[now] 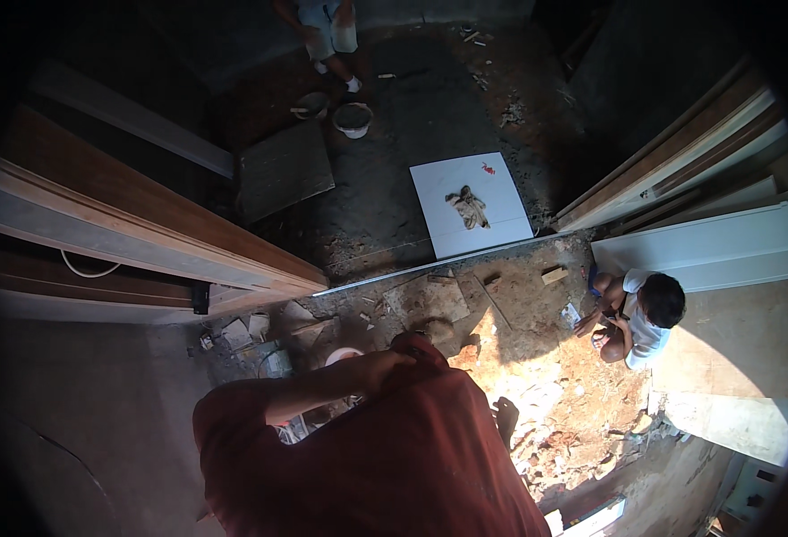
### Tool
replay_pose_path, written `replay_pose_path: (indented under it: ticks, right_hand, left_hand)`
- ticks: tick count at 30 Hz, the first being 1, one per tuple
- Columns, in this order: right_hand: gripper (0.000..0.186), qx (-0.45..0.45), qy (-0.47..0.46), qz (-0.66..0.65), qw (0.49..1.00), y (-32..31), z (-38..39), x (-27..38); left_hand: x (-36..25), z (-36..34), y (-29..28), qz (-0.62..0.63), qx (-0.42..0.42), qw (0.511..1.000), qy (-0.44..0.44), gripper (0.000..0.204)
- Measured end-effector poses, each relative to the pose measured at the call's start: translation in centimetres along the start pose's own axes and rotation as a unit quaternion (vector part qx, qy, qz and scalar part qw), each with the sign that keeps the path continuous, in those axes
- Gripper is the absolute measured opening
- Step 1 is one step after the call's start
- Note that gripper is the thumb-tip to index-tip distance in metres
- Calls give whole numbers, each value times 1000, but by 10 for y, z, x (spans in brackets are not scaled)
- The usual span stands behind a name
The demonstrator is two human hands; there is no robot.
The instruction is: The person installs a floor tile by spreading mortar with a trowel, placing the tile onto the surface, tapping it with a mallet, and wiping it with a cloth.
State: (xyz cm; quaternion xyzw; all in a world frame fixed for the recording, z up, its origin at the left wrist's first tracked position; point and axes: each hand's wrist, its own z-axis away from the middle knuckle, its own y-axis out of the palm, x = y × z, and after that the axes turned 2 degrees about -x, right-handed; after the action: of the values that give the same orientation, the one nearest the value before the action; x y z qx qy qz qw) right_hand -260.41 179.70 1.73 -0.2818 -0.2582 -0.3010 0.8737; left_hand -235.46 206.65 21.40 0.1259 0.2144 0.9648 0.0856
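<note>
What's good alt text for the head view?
A person in a dark red shirt fills the lower foreground, above a debris-strewn floor. Beyond lies a white square panel with crumpled, brownish fabric on it. A person in a pale shirt squats at right; another person, partly cut off, is at the top.

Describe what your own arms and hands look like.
A loose, dark red sleeve leaves the left forearm bare. The left hand is partly hidden, no glove visible. The right hand is in shadow, details unclear, its arm mostly hidden.
</note>
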Motion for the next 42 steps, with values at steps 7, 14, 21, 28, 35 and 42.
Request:
replay_pose_path:
  ticks: [7,14,21,28,35,42]
  right_hand:
    - [20,-1,4,23,1000,4,-8,0]
    - [26,18,-87,72,993,-2,7,11]
    - [28,29,-9,20,999,-6,-37,-12]
    - [27,35,-23,85,996,-6,-48,-16]
    - [27,50,-97,94,990,3,-19,17]
    - [28,40,-17,57,997,-7,-48,-14]
  left_hand:
    - [3,-4,-7,12,41,999,13,27]
    - [3,-7,-4,33,59,997,31,24]
    - [6,16,6,33,49,998,31,24]
    - [4,16,4,14,59,998,33,24]
    - [9,6,-6,31,56,997,35,30]
    - [7,14,-2,37,65,996,40,29]
